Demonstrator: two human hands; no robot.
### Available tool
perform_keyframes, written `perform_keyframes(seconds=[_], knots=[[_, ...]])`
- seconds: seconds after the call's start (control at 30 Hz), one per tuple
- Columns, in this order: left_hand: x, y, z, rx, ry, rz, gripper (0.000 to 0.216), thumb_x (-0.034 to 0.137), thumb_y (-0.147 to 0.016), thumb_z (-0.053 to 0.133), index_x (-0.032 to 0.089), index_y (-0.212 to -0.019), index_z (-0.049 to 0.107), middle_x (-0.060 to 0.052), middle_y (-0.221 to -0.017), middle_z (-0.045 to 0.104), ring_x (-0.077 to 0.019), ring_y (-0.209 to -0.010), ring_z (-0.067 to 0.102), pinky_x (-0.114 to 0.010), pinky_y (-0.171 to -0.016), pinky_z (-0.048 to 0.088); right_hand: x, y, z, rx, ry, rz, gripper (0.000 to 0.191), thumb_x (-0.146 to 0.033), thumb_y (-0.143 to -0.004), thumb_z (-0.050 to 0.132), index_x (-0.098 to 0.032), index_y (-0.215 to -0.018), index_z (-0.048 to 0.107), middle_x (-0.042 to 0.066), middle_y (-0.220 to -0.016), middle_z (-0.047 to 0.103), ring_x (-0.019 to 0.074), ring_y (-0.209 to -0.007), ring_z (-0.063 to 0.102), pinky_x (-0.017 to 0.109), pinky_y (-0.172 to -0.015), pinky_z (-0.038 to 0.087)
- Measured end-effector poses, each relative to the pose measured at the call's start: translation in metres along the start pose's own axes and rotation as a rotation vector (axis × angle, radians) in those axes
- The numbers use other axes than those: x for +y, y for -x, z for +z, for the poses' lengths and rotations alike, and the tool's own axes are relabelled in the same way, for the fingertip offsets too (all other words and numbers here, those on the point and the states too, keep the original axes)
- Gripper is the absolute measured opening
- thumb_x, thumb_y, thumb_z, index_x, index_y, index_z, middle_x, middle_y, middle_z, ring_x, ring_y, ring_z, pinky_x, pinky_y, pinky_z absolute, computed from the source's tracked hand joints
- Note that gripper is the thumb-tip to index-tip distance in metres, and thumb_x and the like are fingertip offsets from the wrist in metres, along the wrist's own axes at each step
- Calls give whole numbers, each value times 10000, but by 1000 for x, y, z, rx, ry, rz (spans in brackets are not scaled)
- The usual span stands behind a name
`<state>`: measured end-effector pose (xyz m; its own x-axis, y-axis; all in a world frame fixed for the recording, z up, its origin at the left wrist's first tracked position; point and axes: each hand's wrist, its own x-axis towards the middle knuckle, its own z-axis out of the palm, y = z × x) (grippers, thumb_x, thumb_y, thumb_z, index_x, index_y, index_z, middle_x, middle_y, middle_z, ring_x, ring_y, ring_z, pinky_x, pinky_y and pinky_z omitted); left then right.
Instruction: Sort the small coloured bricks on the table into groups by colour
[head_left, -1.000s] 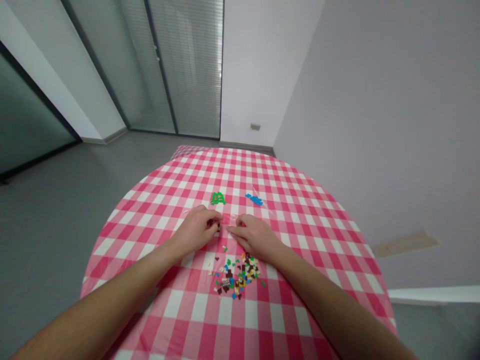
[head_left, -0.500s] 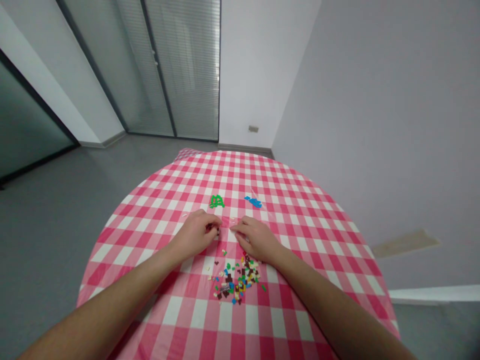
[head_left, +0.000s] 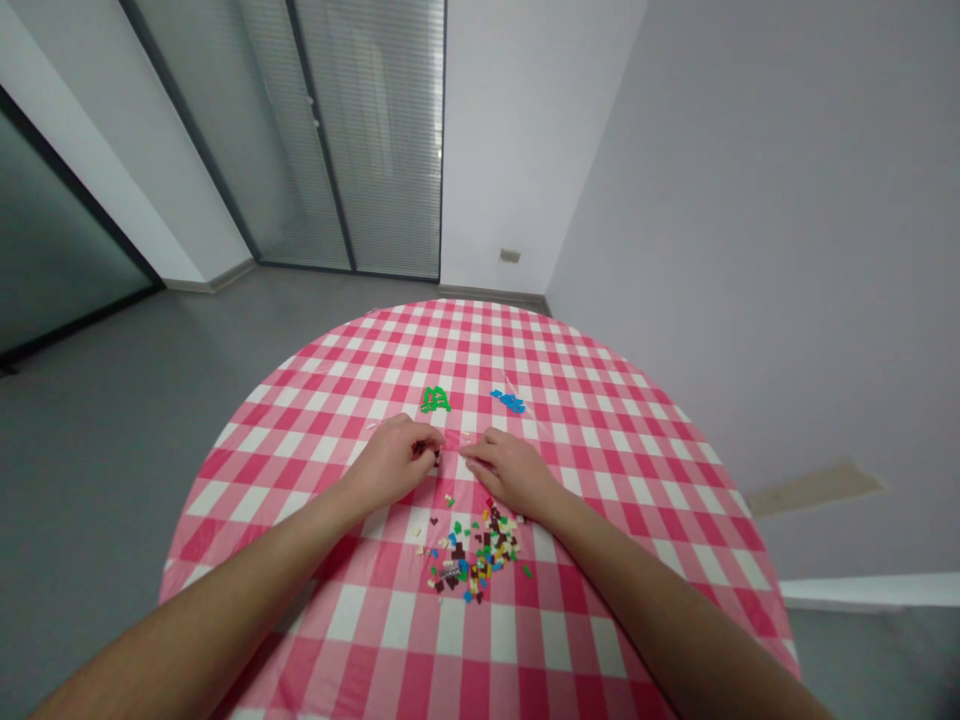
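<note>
My left hand (head_left: pixel 394 457) rests on the checked cloth with its fingers curled round small dark brown toy bricks (head_left: pixel 418 449); how many it holds is hidden. Across from it lies my right hand (head_left: pixel 514 470), palm down, fingers stretched forward and thumb a little apart, fingertips at the cloth. Nothing shows between those fingers. A tiny cream brick (head_left: pixel 466 434) is just beyond the right fingertips. Nearer my body spreads a loose heap of mixed toy bricks (head_left: pixel 480 555) in brown, green, yellow, blue and cream.
Beyond my hands sit a group of green bricks (head_left: pixel 435 400) and a group of blue bricks (head_left: pixel 509 401). A round table with a red and white checked cloth (head_left: pixel 360 640) carries everything. A wall (head_left: pixel 750 250) stands to the right, glass panels (head_left: pixel 367 150) behind.
The view has shifted slightly. My right thumb has drawn closer to the index finger. My left hand keeps its curled position, and the brick groups look unchanged.
</note>
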<state>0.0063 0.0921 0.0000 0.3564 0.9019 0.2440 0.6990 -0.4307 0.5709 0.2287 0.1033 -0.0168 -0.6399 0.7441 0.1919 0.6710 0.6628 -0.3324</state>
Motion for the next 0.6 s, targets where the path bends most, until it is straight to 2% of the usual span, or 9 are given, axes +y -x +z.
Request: perform_keyframes(seconds=[0.3, 0.5, 0.6], knots=[[2, 0, -2, -22, 8, 23, 215, 88, -784, 538, 202, -835, 713, -32, -793, 726, -213, -777, 589, -360, -750, 439, -2, -1, -3, 39, -73, 14, 159, -198, -934, 567, -164, -906, 720, 48, -864, 642, 160, -824, 589, 267, -727, 427], [8, 1, -10, -234, -3, 264, 238, 58, -747, 586, 218, -835, 738, -5, -854, 736, -194, -834, 606, -352, -833, 408, 0, 3, -4, 22, -54, -75, 187, -208, -937, 560, -185, -901, 743, 54, -864, 625, 165, -823, 572, 273, -708, 409], [11, 3, -12, -333, -6, 312, 176, 113, -785, 647, 230, -867, 750, -7, -889, 736, -201, -882, 599, -359, -857, 388, -1, 7, -6, 14, -56, -126, 180, -199, -912, 577, -202, -893, 756, 50, -848, 618, 165, -807, 564, 278, -694, 395]])
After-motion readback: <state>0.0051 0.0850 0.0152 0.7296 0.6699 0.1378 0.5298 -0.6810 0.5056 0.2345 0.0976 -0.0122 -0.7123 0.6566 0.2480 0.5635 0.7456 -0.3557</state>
